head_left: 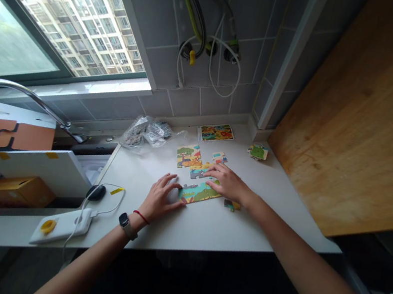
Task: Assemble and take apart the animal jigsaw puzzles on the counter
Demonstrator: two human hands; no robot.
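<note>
- The left hand (161, 197) is resting with its fingers spread, their tips touching the left end of a long jigsaw piece (199, 193), whose long axis is rising slightly toward the right.
- The right hand (223, 182) is lying flat with its fingers spread, covering the far edge of that piece and part of a neighbouring piece (196, 170); the seam between them is probably under the fingers, though it is hidden here.
- Ahead of the fingers, a joined section of puzzle (187, 156) and a loose piece (219, 157) are lying close together.
- Right of the right hand's fingers, a small piece (232, 205) is lying just beside the long piece, and a small stack of pieces (258, 152) is sitting farther off.
- A picture card (217, 132) is lying beyond everything, near the wall, while the front edge of the counter (203, 237) is running behind the hands.
</note>
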